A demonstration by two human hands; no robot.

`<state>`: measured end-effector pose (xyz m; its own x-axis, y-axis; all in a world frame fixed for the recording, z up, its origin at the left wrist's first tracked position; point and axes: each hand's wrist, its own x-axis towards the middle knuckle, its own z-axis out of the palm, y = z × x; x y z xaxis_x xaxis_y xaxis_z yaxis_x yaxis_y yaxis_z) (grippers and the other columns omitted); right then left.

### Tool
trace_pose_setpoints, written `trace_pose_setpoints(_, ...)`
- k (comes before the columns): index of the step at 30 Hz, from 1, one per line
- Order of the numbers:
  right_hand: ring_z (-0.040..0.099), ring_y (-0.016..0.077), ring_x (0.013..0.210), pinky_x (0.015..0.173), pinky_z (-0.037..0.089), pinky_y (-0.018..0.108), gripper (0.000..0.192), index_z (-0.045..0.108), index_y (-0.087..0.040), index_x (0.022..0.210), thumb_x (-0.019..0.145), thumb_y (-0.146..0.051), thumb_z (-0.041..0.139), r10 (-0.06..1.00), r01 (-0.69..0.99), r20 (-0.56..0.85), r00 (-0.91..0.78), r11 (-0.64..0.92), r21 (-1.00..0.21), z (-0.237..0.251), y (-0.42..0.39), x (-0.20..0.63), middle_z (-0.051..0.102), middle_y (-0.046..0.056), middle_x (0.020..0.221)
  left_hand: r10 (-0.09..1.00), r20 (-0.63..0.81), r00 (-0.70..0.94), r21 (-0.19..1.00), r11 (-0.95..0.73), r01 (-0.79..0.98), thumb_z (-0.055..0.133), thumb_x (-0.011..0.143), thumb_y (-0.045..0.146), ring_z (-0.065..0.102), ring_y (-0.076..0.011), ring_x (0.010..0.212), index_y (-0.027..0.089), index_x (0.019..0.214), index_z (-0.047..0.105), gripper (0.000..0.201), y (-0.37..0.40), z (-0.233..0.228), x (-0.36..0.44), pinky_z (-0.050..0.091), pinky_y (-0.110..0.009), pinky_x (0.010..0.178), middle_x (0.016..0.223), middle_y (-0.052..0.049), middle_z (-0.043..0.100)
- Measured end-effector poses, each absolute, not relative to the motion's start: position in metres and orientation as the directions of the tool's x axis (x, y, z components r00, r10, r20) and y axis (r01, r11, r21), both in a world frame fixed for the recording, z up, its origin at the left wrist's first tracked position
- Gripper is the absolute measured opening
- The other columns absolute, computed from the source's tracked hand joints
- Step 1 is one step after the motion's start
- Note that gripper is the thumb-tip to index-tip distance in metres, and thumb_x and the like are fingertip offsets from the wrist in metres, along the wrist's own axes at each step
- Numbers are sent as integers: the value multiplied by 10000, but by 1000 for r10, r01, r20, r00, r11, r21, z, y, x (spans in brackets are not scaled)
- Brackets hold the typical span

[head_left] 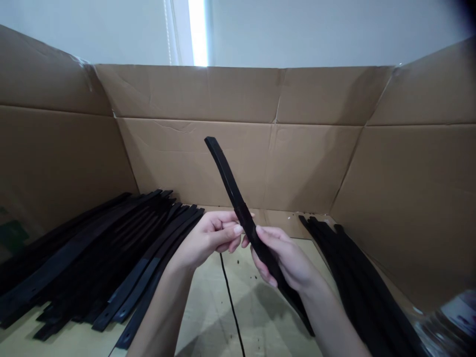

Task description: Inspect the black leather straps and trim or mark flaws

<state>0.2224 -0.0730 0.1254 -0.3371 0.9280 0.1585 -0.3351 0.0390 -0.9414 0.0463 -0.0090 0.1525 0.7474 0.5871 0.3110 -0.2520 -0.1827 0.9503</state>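
I hold one long black flat strip [227,176] tilted up over the middle of a cardboard box. My right hand [288,258] grips its lower part, and the strip runs down under my wrist. My left hand [211,235] pinches the strip's middle between thumb and fingers. The strip's far end points up and to the left, towards the box's back wall. A thin black strand [231,300] hangs or lies below my hands.
A large pile of like black strips [96,258] lies at the left on the box floor. A smaller bundle of strips [357,277] lies along the right wall. Tall cardboard walls [305,163] close in the back and both sides. Small dark crumbs dot the floor.
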Motion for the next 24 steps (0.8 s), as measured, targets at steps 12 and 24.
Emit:
trace_pose_setpoints(12, 464, 52, 366, 357, 339, 156, 404, 596, -152, 990, 995, -495, 383, 945, -332, 185, -269, 89, -939, 123, -66, 208, 576, -8, 659, 788, 354, 504, 935, -317, -161, 709, 799, 322, 347, -38, 447, 106, 713, 607, 254, -15, 155, 52, 242, -183, 449, 489, 50, 474)
trace_pose_setpoints(24, 508, 72, 464, 448, 400, 204, 371, 523, -174, 800, 1005, -457, 398, 934, 59, 357, -15, 358, -932, 129, -72, 211, 536, -23, 691, 818, 306, 486, 944, -328, -42, 505, 835, 207, 281, -61, 450, 93, 976, 705, 270, -16, 153, 56, 205, -214, 444, 483, 55, 457)
